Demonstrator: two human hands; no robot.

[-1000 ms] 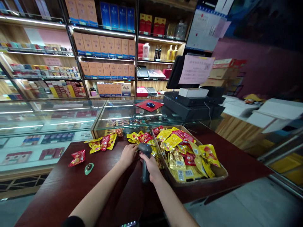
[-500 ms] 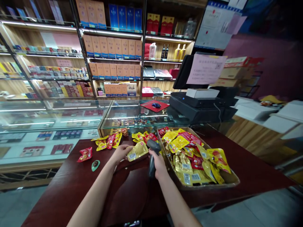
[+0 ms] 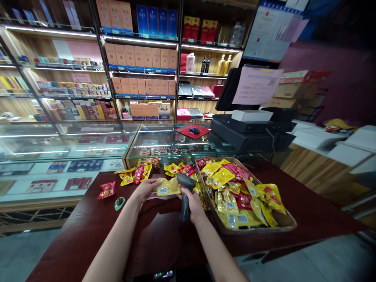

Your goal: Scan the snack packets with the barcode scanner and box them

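Observation:
My left hand [image 3: 146,189] pinches the left end of a gold packet [image 3: 168,187], whose barcode label faces up. My right hand [image 3: 194,204] is wrapped round the handle of a dark grey barcode scanner [image 3: 185,203]; its head overlaps the packet's right end. Just right of it, an open cardboard box [image 3: 276,228] holds several yellow, red and gold packets. Behind my hands lie loose yellow and red packets [image 3: 137,174]. At the left are a red packet [image 3: 106,190] and a small green item with a dark round centre [image 3: 119,203].
Everything stands on a dark red table [image 3: 73,235]. Beyond it is a glass display counter [image 3: 167,137] with a mouse [image 3: 194,130] on a red mat. A monitor [image 3: 229,90] and black equipment [image 3: 249,131] stand at the back right. Shelves of boxes and bottles line the wall.
The gold packet in my left hand has turned more level and shifted slightly left. My right hand has brought the scanner left, its head now over the packet's right end.

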